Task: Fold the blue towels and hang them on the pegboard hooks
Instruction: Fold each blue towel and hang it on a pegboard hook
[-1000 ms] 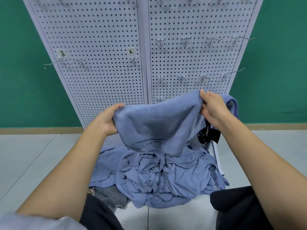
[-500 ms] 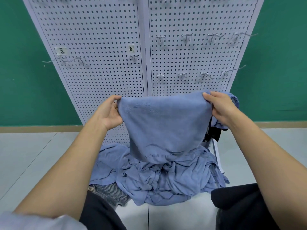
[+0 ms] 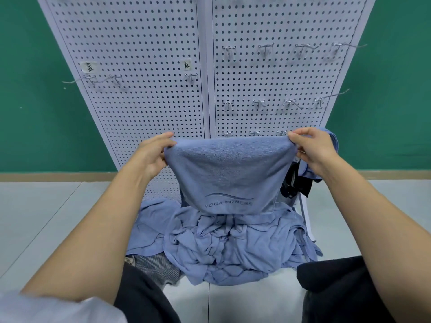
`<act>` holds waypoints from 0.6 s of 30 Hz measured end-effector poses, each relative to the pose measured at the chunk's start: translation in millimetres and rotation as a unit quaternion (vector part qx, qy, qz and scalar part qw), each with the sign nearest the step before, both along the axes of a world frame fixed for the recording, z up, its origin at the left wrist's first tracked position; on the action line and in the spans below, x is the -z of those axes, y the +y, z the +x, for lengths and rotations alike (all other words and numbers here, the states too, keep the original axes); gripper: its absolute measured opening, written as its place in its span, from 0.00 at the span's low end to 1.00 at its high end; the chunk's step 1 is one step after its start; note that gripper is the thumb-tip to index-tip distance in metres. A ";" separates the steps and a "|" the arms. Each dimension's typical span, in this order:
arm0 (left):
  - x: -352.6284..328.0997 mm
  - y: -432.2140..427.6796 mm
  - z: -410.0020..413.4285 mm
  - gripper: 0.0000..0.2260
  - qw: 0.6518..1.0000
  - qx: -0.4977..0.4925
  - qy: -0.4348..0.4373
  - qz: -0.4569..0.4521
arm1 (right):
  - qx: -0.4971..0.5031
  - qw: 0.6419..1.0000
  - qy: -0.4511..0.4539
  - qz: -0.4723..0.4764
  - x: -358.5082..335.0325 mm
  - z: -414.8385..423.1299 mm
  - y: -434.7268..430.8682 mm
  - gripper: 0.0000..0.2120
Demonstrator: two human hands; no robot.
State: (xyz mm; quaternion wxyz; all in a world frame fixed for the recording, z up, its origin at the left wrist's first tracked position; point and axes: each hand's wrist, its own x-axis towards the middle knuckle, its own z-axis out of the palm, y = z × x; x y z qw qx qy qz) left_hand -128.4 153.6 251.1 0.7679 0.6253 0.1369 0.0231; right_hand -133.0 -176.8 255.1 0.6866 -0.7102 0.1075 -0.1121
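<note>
Head view over dark-trousered knees [image 3: 144, 297]. Just beyond, at the foot of the pegboard [image 3: 144, 43], a crumpled heap of blue towels [image 3: 233, 248] on the floor [image 3: 46, 217]. Above it, before the pegboard's lower part, one folded towel [image 3: 228, 173] stretched wide, top corners pinched by left hand [image 3: 151, 155] and right hand [image 3: 312, 150]. Higher on the pegboard, metal hooks [image 3: 264, 48].

Bright even light. Faint soft shadows below hooks [image 3: 264, 49]. Wide-angle warp: pegboard [image 3: 140, 43] sides splay toward 11 and 1 o'clock. Sleeve [image 3: 58, 308] at 7 o'clock blurry.
</note>
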 end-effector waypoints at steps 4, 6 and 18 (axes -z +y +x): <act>-0.6 2.0 -0.6 0.12 1.000 0.004 0.008 0.017 | -0.016 1.000 -0.002 -0.013 1.7 0.7 0.5 0.05; -0.6 2.9 -0.6 0.11 1.000 0.002 0.007 0.024 | -0.022 1.000 0.003 -0.019 4.0 1.8 -0.8 0.03; 4.7 1.6 -1.8 0.19 0.968 0.041 -0.046 0.244 | -0.079 0.996 0.038 0.014 8.3 2.2 -13.3 0.15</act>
